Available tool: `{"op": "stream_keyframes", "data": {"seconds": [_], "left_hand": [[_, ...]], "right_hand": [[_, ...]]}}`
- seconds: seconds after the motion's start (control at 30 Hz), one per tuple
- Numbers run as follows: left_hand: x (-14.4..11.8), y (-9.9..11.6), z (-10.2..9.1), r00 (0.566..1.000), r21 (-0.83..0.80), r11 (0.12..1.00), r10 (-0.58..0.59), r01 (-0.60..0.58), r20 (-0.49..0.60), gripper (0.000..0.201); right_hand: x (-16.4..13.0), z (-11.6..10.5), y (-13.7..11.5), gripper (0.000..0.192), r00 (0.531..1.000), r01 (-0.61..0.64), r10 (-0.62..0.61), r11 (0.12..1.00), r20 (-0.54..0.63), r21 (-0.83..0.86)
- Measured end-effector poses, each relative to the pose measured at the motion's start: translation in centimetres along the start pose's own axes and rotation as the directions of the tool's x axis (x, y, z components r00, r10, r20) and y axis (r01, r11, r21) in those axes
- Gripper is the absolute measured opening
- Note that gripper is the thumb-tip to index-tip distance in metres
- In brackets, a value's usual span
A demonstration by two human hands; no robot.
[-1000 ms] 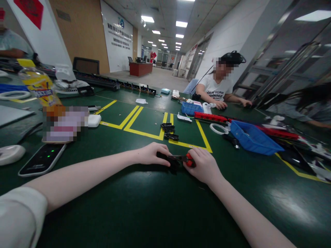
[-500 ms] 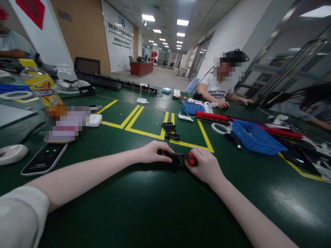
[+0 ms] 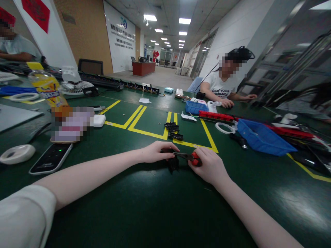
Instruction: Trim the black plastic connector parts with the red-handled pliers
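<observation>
Left hand [image 3: 157,152] pinches a small black part [image 3: 172,163] on the green table [image 3: 144,206], near the yellow tape line [image 3: 192,145]. Right hand [image 3: 208,165] grips red-handled cutters [image 3: 190,157] whose tips meet the part. Open tabletop lies nearside.

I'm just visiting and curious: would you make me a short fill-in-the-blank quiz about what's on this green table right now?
1. The right hand grips a tool whose handle is ____ in colour.
2. The left hand rests on a small ____-coloured part.
3. The lines taped on the table are ____.
4. The open bin to the right is ____.

Missing words: red; black; yellow; blue
</observation>
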State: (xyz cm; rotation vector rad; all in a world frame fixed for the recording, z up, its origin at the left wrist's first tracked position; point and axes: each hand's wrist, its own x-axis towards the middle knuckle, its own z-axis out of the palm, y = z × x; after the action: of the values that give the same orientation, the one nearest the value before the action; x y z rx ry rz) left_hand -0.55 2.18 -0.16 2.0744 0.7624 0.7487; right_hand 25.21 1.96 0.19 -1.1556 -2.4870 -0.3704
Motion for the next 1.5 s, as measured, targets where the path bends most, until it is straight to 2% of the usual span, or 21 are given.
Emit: {"op": "stream_keyframes", "data": {"seconds": [0.3,0.5,0.67,1.1,1.5], "left_hand": [[-0.09,0.45,-0.12,0.999,0.064,0.998,0.009,-0.012,0.039,0.025],[-0.03,0.26,-0.07,0.998,0.076,0.997,-0.027,0.023,0.063,0.023],[-0.01,0.41,-0.06,0.995,0.103,0.994,0.015,-0.025,0.103,0.019],[-0.06,0.67,-0.02,0.996,0.109,0.994,-0.015,0.006,0.088,0.019],[-0.12,0.76,-0.07,0.996,0.097,0.995,-0.007,-0.002,0.094,0.019]], "right_hand": [[-0.05,-0.19,-0.32,0.012,1.0,0.003,-0.004,1.0,-0.017,-0.02],[-0.08,-0.15,-0.27,0.013,1.0,0.012,-0.013,0.999,-0.028,-0.033],[-0.09,-0.27,-0.28,0.015,0.999,0.029,-0.03,0.999,-0.038,-0.03],[-0.21,0.06,-0.18,0.014,1.0,0.027,-0.027,0.999,0.01,-0.019],[-0.09,-0.23,-0.29,0.019,0.999,0.032,-0.032,0.999,-0.01,-0.021]]}}
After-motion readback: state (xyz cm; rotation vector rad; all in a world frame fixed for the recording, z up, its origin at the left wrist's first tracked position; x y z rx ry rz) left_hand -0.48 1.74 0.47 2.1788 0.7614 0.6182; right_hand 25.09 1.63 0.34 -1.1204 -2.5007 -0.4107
